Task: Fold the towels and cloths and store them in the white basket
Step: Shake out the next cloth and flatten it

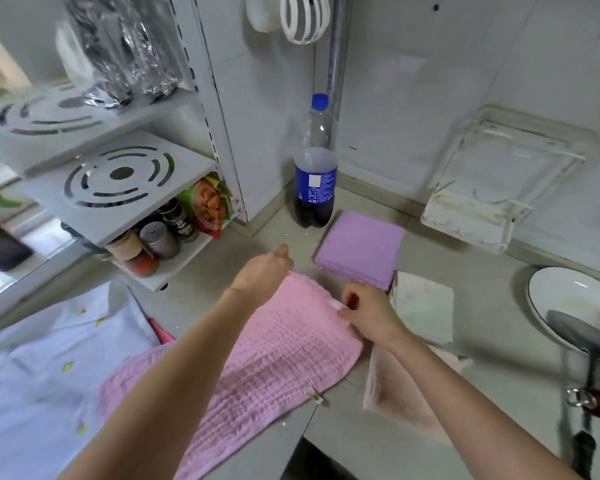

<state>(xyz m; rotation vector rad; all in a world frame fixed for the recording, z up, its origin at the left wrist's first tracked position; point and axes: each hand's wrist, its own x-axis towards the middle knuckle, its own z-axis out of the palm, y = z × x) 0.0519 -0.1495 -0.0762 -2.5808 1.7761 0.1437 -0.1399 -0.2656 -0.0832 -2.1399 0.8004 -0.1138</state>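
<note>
A person's two bare hands work a pink waffle-weave towel (257, 368) spread across a grey kitchen counter (465, 410). The left hand (262, 275) rests at the towel's far corner, its fingers curled down over the edge, though whether they grip the fabric cannot be told. The right hand (369, 315) pinches the towel's right edge between thumb and fingers, by a small white tag. Just beyond the right fingertips lies a folded purple cloth (359, 249), with a white folded cloth (423, 306) touching its near corner and a pale pink cloth (395, 393) under the right wrist. A dark soda bottle (315, 168) (blue cap, blue label) stands past the purple cloth.
</note>
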